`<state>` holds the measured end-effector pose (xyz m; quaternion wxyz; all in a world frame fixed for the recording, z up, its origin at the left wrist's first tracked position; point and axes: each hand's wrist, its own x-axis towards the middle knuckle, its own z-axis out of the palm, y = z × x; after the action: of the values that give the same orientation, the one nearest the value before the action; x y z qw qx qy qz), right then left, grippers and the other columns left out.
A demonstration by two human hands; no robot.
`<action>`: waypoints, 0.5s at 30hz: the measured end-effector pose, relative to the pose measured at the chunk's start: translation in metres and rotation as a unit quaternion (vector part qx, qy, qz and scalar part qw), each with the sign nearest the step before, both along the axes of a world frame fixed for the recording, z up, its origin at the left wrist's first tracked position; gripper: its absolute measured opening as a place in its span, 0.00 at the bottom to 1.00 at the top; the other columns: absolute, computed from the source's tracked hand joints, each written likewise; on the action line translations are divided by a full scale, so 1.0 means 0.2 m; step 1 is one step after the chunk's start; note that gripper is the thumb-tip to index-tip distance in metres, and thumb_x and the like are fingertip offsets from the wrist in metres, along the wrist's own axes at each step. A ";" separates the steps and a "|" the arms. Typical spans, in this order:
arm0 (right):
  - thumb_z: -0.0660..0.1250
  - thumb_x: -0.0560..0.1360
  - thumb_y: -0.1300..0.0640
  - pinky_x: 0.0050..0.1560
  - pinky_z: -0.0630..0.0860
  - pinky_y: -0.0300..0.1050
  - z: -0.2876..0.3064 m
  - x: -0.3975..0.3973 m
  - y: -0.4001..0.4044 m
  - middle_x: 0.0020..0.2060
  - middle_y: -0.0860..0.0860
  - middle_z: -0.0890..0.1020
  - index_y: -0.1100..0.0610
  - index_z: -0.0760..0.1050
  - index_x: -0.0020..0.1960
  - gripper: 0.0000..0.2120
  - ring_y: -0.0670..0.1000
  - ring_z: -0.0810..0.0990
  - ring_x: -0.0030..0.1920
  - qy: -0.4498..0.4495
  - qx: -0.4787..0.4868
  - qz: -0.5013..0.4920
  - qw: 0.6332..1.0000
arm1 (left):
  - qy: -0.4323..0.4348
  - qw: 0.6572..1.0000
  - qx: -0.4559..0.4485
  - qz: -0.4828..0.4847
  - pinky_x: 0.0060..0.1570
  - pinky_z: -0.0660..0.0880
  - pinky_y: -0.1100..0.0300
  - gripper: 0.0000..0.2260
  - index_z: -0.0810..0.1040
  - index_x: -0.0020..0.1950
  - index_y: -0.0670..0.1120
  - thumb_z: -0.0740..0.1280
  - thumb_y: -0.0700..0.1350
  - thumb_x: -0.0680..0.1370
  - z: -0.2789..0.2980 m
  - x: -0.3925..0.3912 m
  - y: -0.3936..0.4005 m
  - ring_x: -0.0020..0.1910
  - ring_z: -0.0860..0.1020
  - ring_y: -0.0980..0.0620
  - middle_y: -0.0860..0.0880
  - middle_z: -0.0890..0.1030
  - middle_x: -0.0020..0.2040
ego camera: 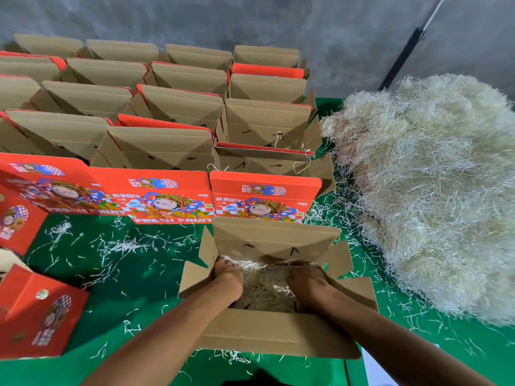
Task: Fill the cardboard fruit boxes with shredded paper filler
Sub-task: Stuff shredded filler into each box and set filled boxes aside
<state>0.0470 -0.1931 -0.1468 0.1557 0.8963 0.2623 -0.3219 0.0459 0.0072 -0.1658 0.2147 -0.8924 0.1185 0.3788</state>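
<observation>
Open cardboard box [274, 334] at near edge of green table [133, 302], mouth up, four flaps splayed outward; long axis left-to-right across view, far flap tilted back towards printed red boxes.

Inside: layer of shredded paper filler [264, 282] covering box floor, well below rim.

Left hand [228, 277] down in left end of box, palm on filler, fingers extended forward and flat, pressing, not gripping. Right hand [306, 282] down in right end, likewise laid on filler; fingertips partly buried in strands, seemingly flat rather than curled. Both forearms entering over near flap.

Large heap of loose filler [434, 196] to right on table, just beside box's right flap, piled higher than box rim.

Behind and to left: rows of empty open boxes [156, 107], flaps upright, long axes parallel to worked box, filling table back to grey wall [250, 18]. Front row showing red printed faces [156, 196] with cartoon figure and "FRESH FRUIT". Closed red box [36, 316] at near left, corner-on. Stray strands [119, 246] scattered over green surface.
</observation>
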 end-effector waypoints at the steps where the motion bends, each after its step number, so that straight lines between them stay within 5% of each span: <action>1: 0.70 0.75 0.51 0.63 0.75 0.50 0.02 0.02 0.00 0.64 0.55 0.78 0.56 0.76 0.65 0.21 0.56 0.77 0.64 0.009 0.033 -0.021 0.999 | -0.005 1.000 -0.008 0.006 0.73 0.56 0.50 0.25 0.65 0.76 0.47 0.65 0.47 0.79 0.03 0.00 -0.02 0.76 0.61 0.47 0.48 0.64 0.77; 5: 0.64 0.76 0.49 0.49 0.75 0.44 0.07 0.08 0.00 0.50 0.53 0.83 0.53 0.81 0.53 0.12 0.56 0.82 0.53 0.011 0.138 -0.094 0.986 | -0.029 0.997 -0.069 0.010 0.59 0.70 0.50 0.14 0.78 0.63 0.46 0.67 0.42 0.77 0.13 0.00 -0.14 0.62 0.76 0.44 0.45 0.79 0.62; 8: 0.64 0.77 0.52 0.57 0.76 0.48 0.03 0.02 0.02 0.60 0.56 0.81 0.56 0.78 0.61 0.15 0.57 0.80 0.60 0.054 0.036 -0.048 0.997 | 0.009 0.982 -0.167 0.092 0.59 0.73 0.50 0.15 0.77 0.63 0.42 0.63 0.41 0.77 0.09 -0.04 -0.19 0.60 0.77 0.42 0.41 0.79 0.62; 11: 0.62 0.80 0.54 0.65 0.74 0.53 -0.05 -0.07 0.03 0.66 0.58 0.76 0.60 0.73 0.67 0.18 0.59 0.75 0.66 0.058 -0.092 0.009 0.994 | 0.105 0.963 -0.164 0.185 0.67 0.70 0.49 0.22 0.63 0.76 0.39 0.57 0.35 0.81 0.02 -0.11 -0.15 0.67 0.72 0.40 0.37 0.70 0.72; 15: 0.63 0.80 0.51 0.73 0.64 0.57 -0.08 -0.10 0.03 0.71 0.57 0.72 0.57 0.72 0.70 0.21 0.59 0.68 0.72 0.041 -0.113 0.017 0.993 | 0.104 0.954 -0.163 0.228 0.71 0.65 0.51 0.20 0.62 0.76 0.37 0.54 0.39 0.84 -0.02 -0.16 -0.12 0.72 0.68 0.42 0.39 0.66 0.75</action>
<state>0.0274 -0.1871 -0.1624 0.2506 0.8543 0.2460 -0.3833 0.0136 -0.0169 -0.1698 -0.0395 -0.8742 -0.0062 0.4839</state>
